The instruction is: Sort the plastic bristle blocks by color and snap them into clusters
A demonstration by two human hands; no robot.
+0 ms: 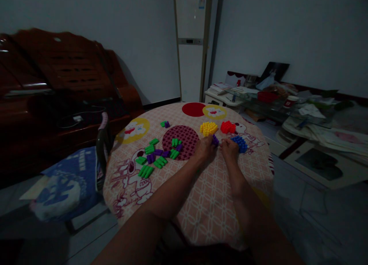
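Observation:
My left hand (204,148) is closed at the right part of the round table, its fingers against purple plastic building blocks (214,140), which it partly covers. A short gap away, my right hand (230,149) has its fingers pinched together; whatever is between them is too small to make out. Just beyond the right hand lies a cluster of blue blocks (240,144). Yellow blocks (208,128) sit grouped behind the left hand, with red blocks (228,127) to their right. Loose green blocks (146,171) and purple blocks (158,152) are scattered on the left.
A patterned cloth (207,203) covers the round table. At the left stand a chair with a blue cover (77,180) and a wooden bench (71,65). A cluttered glass-topped stand (276,104) is at the right, and a tall white cabinet-like unit (191,65) behind.

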